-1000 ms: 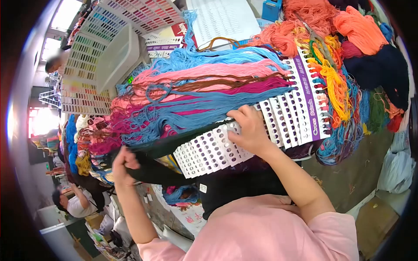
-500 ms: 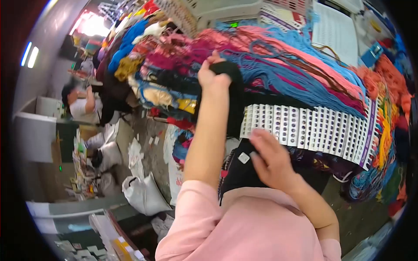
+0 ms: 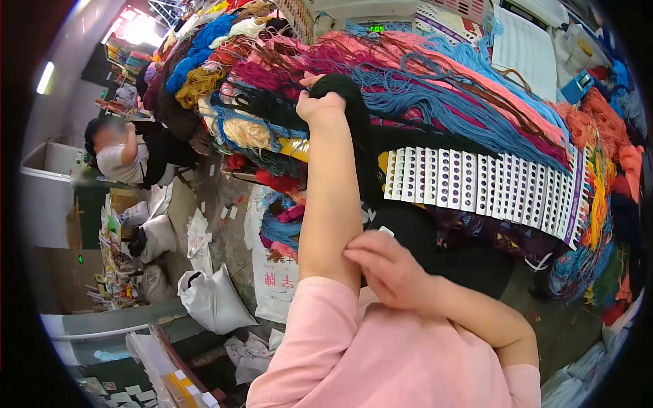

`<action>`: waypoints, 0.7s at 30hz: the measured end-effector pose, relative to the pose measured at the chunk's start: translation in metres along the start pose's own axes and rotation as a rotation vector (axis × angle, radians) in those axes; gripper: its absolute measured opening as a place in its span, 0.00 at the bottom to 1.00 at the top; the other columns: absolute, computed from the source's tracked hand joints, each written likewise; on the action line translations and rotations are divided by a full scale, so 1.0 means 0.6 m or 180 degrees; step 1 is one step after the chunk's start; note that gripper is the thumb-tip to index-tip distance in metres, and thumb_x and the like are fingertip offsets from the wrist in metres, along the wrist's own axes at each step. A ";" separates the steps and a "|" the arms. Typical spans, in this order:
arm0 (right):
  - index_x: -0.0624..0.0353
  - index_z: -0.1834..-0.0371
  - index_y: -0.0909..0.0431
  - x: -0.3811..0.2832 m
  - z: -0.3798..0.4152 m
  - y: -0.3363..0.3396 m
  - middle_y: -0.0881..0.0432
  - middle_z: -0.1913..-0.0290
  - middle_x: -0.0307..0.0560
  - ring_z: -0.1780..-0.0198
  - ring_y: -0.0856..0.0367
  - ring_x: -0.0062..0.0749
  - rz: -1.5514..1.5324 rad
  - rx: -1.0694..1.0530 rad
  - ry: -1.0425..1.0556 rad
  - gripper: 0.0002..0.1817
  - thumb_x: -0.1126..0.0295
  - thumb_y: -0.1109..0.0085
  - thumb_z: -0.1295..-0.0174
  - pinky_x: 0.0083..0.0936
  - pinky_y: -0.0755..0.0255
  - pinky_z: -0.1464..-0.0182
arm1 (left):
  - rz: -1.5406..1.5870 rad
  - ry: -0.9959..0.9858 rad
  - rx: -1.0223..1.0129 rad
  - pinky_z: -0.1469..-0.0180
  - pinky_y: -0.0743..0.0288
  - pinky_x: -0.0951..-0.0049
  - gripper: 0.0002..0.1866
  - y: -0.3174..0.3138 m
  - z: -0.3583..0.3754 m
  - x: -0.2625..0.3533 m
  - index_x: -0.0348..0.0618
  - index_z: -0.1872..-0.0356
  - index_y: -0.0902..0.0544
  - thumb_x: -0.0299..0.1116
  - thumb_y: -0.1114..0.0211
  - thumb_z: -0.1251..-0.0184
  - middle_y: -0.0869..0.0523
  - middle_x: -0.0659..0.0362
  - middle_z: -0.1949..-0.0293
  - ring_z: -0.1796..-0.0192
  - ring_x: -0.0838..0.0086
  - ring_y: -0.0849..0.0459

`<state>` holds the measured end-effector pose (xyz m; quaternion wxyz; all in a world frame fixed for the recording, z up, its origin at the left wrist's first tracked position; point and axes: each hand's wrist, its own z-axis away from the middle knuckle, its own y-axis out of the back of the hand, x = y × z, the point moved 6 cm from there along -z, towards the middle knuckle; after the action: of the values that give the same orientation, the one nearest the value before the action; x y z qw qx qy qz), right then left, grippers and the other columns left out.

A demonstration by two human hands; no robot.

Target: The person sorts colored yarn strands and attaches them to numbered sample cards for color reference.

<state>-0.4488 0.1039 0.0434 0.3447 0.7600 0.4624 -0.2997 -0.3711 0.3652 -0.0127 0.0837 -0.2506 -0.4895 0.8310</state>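
Observation:
My left hand (image 3: 321, 103) reaches out over a table heaped with yarn, its fingers wrapped round a thick hank of black yarn (image 3: 360, 136). The hank hangs down toward the table's front edge, and loose strands trail to the right. My right hand (image 3: 389, 268) is in front of my chest, close to my left forearm, with fingers stretched out and nothing visible in it. A row of white cards with dark round spots (image 3: 476, 180) lies right of the hank. Blue yarn (image 3: 442, 112) and magenta yarn (image 3: 272, 81) spread behind it.
White sacks (image 3: 216, 299) stand on the floor to the left, where another person (image 3: 122, 153) sits. Orange yarn (image 3: 602, 119) hangs at the table's right end. A printed sheet (image 3: 524, 51) and a small blue box (image 3: 577, 87) lie at the back.
My right hand has moved left and down, from beside the cards to my left forearm. My left hand, still holding the black yarn, has shifted slightly left.

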 end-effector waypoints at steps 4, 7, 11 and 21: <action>0.67 0.54 0.37 0.036 -0.020 0.017 0.35 0.54 0.54 0.55 0.34 0.46 -0.0011 0.0262 -0.0227 0.21 0.85 0.56 0.57 0.29 0.37 0.55 | 0.0187 0.0122 0.0052 0.73 0.31 0.80 0.17 0.001 0.001 0.007 0.38 0.59 0.29 0.36 0.63 0.41 0.22 0.63 0.70 0.76 0.82 0.24; 0.66 0.49 0.41 0.065 -0.027 0.023 0.40 0.48 0.56 0.47 0.39 0.48 -0.0264 0.0266 -0.0899 0.26 0.86 0.58 0.58 0.27 0.39 0.50 | 0.0213 0.0198 -0.0174 0.74 0.31 0.80 0.16 -0.003 -0.004 0.016 0.39 0.61 0.28 0.34 0.62 0.42 0.23 0.64 0.73 0.78 0.82 0.25; 0.67 0.48 0.43 0.041 -0.009 0.000 0.44 0.44 0.57 0.42 0.45 0.47 -0.0281 0.0143 -0.0935 0.28 0.85 0.57 0.59 0.28 0.45 0.44 | 0.0261 0.0304 -0.0104 0.75 0.31 0.80 0.16 -0.007 -0.004 0.014 0.39 0.62 0.27 0.33 0.63 0.42 0.23 0.64 0.74 0.79 0.81 0.25; 0.59 0.43 0.46 -0.013 0.031 -0.033 0.48 0.39 0.46 0.37 0.53 0.31 0.0305 -0.1202 0.0490 0.27 0.63 0.56 0.47 0.37 0.60 0.40 | 0.0245 0.0259 0.0006 0.75 0.31 0.79 0.14 0.001 0.002 0.002 0.40 0.65 0.26 0.32 0.61 0.44 0.23 0.66 0.78 0.80 0.82 0.26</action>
<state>-0.4726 0.0915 0.0336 0.4586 0.7236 0.4987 -0.1320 -0.3730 0.3643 -0.0131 0.0718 -0.3028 -0.4749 0.8232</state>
